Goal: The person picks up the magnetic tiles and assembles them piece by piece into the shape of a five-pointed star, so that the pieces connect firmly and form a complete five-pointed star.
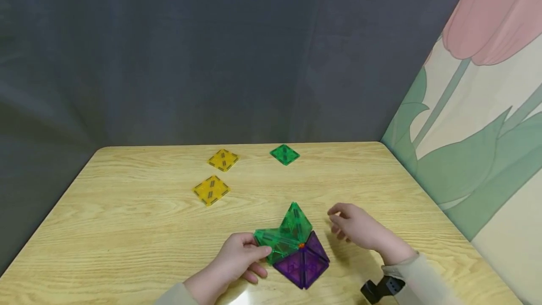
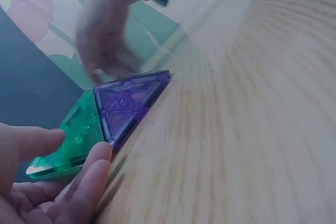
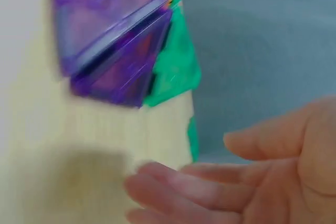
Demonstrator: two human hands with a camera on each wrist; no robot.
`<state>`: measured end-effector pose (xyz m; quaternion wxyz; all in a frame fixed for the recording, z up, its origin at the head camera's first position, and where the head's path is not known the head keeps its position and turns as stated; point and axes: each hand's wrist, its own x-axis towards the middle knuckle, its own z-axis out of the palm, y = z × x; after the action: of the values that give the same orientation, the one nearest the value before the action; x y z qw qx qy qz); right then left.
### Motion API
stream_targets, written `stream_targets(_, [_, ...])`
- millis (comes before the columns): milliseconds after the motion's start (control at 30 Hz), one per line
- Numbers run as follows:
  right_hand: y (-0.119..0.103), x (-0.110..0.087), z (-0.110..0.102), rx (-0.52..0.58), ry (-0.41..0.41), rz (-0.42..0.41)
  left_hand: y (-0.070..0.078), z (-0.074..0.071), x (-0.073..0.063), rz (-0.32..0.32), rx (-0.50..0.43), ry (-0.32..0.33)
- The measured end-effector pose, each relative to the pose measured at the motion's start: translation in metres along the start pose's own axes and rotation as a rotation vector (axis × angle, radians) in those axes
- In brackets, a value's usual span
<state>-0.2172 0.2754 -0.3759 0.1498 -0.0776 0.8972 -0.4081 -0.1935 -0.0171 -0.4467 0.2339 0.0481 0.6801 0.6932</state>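
A joined cluster of translucent magnetic tiles is in front of me, with green tiles [image 1: 295, 222] at its upper and left side and purple triangular tiles [image 1: 314, 263] at its lower right. My left hand [image 1: 233, 260] pinches the left green tile [image 2: 79, 135] between thumb and fingers. The left wrist view shows the cluster tilted against the tabletop. To the right of the cluster, my right hand [image 1: 360, 227] hovers apart from it, fingers loosely bent around nothing. A small orange spot [image 1: 301, 245] shows where the tiles meet.
Two yellow diamond-shaped tile pieces [image 1: 211, 190] lie farther back on the wooden table [image 1: 127, 215], left of centre. A green diamond-shaped piece [image 1: 285, 154] is near the back edge. A dark curtain [image 1: 237, 55] hangs behind, and a flower-patterned wall [image 1: 474, 154] borders the right.
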Motion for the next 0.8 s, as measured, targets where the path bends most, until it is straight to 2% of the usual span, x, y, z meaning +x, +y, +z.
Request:
stream_targets(67, [0.011, -0.010, -0.002, 0.105, -0.100, 0.051, 0.000, -0.002, -0.002, 0.000, -0.009, 0.001])
stream_targets(167, [0.025, -0.021, 0.002, 0.289, -0.224, 0.064, 0.001, -0.005, -0.004, -0.007, -0.028, 0.007])
stream_targets(233, [0.030, -0.025, 0.007, 0.406, -0.276, 0.050, 0.001, -0.007, -0.005, -0.011, -0.040, 0.008])
stream_targets(300, [0.032, -0.029, 0.012, 0.497, -0.306, 0.028, 0.001, -0.010, -0.006, -0.010, -0.041, 0.007])
stream_targets(433, [0.031, -0.029, 0.023, 0.603, -0.338, -0.011, 0.002, -0.021, -0.011, -0.006, -0.029, 0.023])
stream_targets(633, [0.025, -0.019, 0.044, 0.769, -0.380, 0.023, 0.009, -0.044, -0.019, -0.010, -0.015, 0.106])
stream_targets(800, [0.017, -0.013, 0.063, 0.861, -0.396, 0.030, 0.012, -0.055, -0.019, 0.011, -0.025, 0.178])
